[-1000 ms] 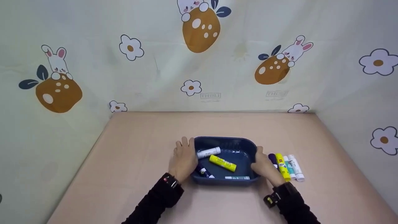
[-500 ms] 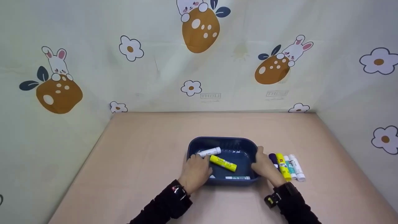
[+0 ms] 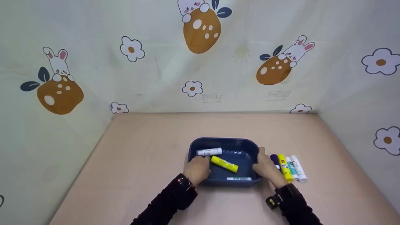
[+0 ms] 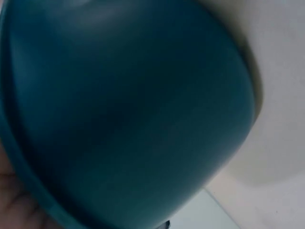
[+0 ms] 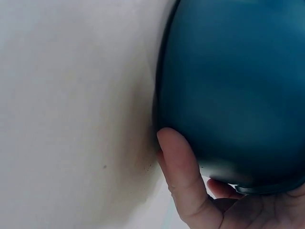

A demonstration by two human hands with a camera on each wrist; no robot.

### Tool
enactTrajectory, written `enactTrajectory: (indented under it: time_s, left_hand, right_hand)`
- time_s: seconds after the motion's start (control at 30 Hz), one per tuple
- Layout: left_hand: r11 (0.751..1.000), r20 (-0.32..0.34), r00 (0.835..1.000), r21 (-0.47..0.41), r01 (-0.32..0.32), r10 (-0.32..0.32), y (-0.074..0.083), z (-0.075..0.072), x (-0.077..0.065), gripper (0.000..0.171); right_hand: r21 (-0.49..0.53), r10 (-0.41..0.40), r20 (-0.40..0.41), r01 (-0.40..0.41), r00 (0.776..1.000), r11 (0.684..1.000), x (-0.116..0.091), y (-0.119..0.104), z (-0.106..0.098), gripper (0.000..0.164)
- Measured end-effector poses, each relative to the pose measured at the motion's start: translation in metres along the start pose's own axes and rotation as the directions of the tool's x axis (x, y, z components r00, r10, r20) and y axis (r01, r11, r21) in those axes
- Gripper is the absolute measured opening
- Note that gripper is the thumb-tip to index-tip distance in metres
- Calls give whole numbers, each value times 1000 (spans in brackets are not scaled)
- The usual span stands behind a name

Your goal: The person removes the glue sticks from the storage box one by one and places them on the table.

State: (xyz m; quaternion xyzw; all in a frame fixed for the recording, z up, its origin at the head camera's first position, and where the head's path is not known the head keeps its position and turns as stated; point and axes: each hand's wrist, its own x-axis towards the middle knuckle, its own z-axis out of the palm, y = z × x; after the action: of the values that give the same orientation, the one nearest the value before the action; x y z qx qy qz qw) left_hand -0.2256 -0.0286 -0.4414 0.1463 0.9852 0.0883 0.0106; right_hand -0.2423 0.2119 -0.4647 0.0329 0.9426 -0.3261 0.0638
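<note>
A dark blue plastic bin (image 3: 229, 182) stands on the table, its outer wall (image 4: 143, 114) filling much of the left wrist view. My right hand (image 3: 265, 164) grips its right side, with a finger pressed to the outer wall in the right wrist view. Over the left front rim, my left hand (image 3: 197, 170) reaches into the bin with curled fingers. It appears to hold the dark purple glue stick, which is hidden behind the hand. Also in the bin lie a white glue stick (image 3: 209, 152), a yellow glue stick (image 3: 224, 164) and a white-and-green one (image 3: 239, 179).
Right of the bin, several glue sticks lie side by side: dark purple (image 3: 274, 159), yellow (image 3: 285, 168), white-and-teal (image 3: 292, 168) and white (image 3: 299, 168). A pinkish-beige cover lies on the table (image 3: 150, 140). Printed fabric (image 3: 156, 78) stands around the back and sides.
My left hand has let go of the bin's left side and moved right and down into it, over the dark purple glue stick, now out of sight. The right hand stays on the bin.
</note>
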Motion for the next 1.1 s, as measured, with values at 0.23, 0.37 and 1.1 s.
enactTrajectory:
  time_s: [0.23,0.37,1.1]
  left_hand:
    - [998,-72,996,38,-40,42,-1,3,-2,17]
    - [999,-56,998,-12,-41,40,-3,0,-3,21]
    - [908,-130,991,-412,-73,20,-40,-38,-10,30]
  right_hand:
    - [-10,8,3,-8,1000,1000,0,-1,1,67]
    - [-28,-18,-15,17,1000,999,-2,-2,1,63]
    - [-15,17,-2,-17,1000,1000,0,-1,1,63]
